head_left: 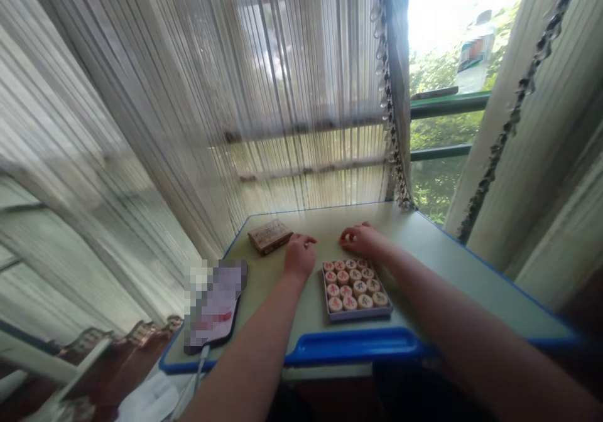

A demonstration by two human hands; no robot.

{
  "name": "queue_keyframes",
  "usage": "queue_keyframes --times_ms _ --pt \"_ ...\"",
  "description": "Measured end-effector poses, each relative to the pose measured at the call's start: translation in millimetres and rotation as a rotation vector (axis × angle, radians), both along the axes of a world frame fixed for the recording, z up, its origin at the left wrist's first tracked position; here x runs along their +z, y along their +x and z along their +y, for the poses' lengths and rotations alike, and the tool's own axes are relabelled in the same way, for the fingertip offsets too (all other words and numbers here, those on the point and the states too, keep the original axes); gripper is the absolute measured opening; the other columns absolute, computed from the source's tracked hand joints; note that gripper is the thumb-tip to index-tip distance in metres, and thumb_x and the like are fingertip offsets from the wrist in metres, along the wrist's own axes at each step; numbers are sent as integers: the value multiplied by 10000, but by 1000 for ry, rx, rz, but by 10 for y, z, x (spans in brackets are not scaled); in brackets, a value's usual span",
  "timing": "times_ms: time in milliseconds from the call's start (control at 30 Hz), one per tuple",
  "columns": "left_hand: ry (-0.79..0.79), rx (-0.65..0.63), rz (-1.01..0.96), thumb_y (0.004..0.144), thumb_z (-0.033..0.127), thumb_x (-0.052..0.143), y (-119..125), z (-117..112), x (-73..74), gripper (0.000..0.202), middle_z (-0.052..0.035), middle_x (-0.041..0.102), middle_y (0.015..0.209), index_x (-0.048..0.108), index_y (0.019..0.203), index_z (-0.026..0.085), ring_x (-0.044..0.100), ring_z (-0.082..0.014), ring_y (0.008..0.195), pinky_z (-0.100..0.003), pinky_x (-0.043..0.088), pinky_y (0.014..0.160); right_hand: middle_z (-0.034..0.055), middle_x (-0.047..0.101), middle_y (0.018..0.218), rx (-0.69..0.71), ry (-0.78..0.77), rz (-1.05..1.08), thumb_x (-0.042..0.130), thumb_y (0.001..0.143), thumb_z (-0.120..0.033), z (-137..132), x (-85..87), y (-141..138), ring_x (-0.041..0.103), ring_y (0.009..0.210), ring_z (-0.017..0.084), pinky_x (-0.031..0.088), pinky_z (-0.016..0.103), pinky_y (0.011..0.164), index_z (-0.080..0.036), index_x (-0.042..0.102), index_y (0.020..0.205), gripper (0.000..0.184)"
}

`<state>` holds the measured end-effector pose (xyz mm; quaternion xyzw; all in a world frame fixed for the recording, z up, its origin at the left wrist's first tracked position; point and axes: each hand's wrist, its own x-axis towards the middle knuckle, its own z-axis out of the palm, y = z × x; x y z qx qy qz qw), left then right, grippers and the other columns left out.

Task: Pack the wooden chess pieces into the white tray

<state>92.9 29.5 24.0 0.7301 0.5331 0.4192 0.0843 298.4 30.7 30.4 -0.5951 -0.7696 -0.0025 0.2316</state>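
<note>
My left hand [300,257] rests on the table beside a small wooden-looking box [271,236] with markings on its top, close to its right end. Its index finger stretches out to the right and nothing shows in it. My right hand [360,239] is over the far middle of the table, fingers loosely bent with a gap between them, and I see nothing held. Between my forearms lies a shallow open tray [360,314] filled with rows of round Chinese chess pieces [359,286], red characters mostly on the left and dark ones mostly on the right.
A phone [217,309] with a white cable [201,367] lies at the table's left edge. A blue trough [358,344] runs along the near edge of the pale table [471,277]. String curtains [301,95] hang behind, and a bottle [475,54] stands by the window rail.
</note>
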Motion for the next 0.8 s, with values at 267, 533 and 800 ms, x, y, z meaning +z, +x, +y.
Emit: queue_keyframes --times_ms 267,533,800 --pt "-54 -31 10 665 50 447 16 -11 29 266 -35 553 779 686 734 143 522 -109 657 -253 451 744 45 665 881 0 -16 24 590 714 -317 -59 31 80 525 888 219 396 323 793 -223 705 790 167" --pt "-90 -20 29 668 62 463 9 0 50 244 -28 569 764 688 709 147 524 -108 652 -243 438 744 38 687 811 17 -28 267 612 688 -211 -118 129 57 580 758 173 434 295 719 -176 646 874 192" --pt "-78 -25 37 663 87 457 19 17 33 243 -32 583 756 687 695 159 541 -125 689 -246 439 757 16 636 817 275 148 445 614 738 -277 -1211 291 -145 550 815 144 443 269 726 -202 626 854 139"
